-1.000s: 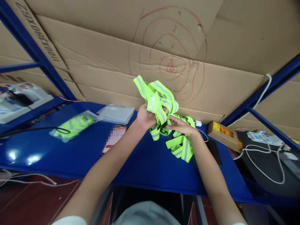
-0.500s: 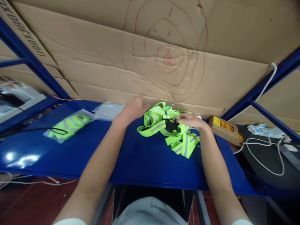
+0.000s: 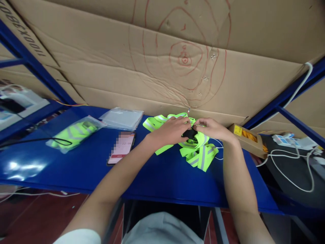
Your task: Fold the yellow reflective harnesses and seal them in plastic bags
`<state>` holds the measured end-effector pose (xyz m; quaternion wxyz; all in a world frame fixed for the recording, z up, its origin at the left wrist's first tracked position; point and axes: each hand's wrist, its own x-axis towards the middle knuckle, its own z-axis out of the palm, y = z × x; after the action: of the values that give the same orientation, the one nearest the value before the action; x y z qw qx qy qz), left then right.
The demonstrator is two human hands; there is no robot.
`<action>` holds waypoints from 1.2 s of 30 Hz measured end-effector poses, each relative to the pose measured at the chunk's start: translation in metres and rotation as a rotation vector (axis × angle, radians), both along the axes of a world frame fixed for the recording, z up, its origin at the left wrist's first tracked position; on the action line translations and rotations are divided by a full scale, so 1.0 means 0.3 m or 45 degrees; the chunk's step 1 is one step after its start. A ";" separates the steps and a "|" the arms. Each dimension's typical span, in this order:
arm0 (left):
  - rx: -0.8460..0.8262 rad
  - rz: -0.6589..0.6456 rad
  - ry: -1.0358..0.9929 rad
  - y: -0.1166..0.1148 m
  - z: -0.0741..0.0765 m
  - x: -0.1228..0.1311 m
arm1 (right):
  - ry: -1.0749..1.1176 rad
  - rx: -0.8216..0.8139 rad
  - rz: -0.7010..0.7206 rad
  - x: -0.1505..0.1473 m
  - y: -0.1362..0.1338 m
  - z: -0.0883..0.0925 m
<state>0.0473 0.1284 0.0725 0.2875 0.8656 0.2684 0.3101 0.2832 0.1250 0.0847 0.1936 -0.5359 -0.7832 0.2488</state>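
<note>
A bundle of neon-yellow reflective straps (image 3: 200, 157) with silver stripes lies on the blue table against the cardboard. Amid the straps is a black piece (image 3: 190, 134), perhaps a buckle or patch; its kind is unclear. My left hand (image 3: 175, 128) reaches over the straps from the left, its fingers curled onto the black piece. From the right, my right hand (image 3: 209, 127) pinches at the upper edge of the same piece, thumb and fingers together. The two hands' fingertips are close together, and part of the straps is hidden beneath my left hand.
On the blue table (image 3: 165, 179), a bagged neon strap set (image 3: 76, 134), stacked clear plastic bags (image 3: 123, 118) and a phone (image 3: 122, 147) lie to the left. An open carton (image 3: 247, 139) with orange contents stands right, near white cables (image 3: 291, 179). Cardboard (image 3: 106, 64) rises behind.
My left hand has moved right and down from above the table's back edge onto the straps and black piece. The phone, previously behind my left forearm, now shows.
</note>
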 end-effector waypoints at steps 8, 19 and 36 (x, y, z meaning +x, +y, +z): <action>0.051 0.115 0.188 0.113 -0.034 -0.047 | -0.458 0.547 0.059 -0.096 -0.093 -0.015; -0.296 -0.013 0.059 0.179 -0.033 -0.122 | -0.488 0.523 -0.025 -0.133 -0.008 -0.054; -0.435 0.841 -1.503 0.385 0.064 -0.630 | 1.722 0.776 -1.015 0.528 0.072 0.057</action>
<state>-0.1416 0.2440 0.0916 0.4079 0.3681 0.3614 0.7533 0.4415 0.1465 0.1017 0.8307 -0.4321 -0.2836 0.2069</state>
